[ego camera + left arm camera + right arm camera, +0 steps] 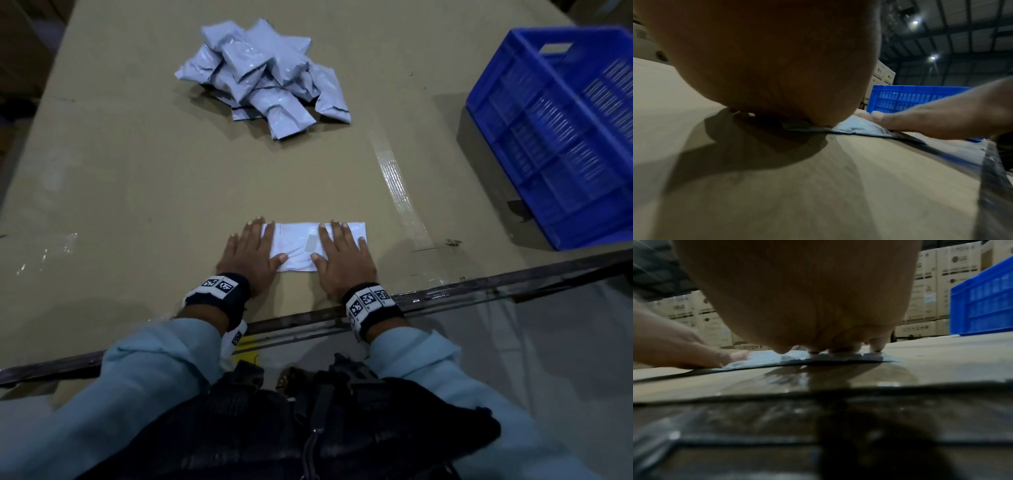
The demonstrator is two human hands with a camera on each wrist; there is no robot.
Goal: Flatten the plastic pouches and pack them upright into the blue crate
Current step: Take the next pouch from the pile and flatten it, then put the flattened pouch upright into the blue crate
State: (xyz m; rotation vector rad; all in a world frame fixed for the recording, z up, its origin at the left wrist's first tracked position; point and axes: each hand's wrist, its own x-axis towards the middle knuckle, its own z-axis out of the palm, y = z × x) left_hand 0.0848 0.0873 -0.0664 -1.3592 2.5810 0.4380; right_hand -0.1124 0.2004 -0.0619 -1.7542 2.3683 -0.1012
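One pale grey plastic pouch [298, 245] lies flat on the brown table near its front edge. My left hand [251, 255] presses its left end with straight fingers, palm down. Over the pouch's right half my right hand [342, 257] lies flat in the same way. The left wrist view shows the pouch [855, 128] under my left palm, with the right hand's thumb [890, 118] on it. From the right wrist the pouch [764, 358] appears thin beneath my fingertips [875, 344]. The blue crate [561, 137] stands at the right of the table.
A heap of several crumpled grey pouches [263, 75] sits at the back centre of the table. A strip of clear tape [394, 178] runs across the cardboard surface. The table's dark metal edge [445, 294] is just below my wrists. Stacked cardboard boxes [929, 288] stand behind.
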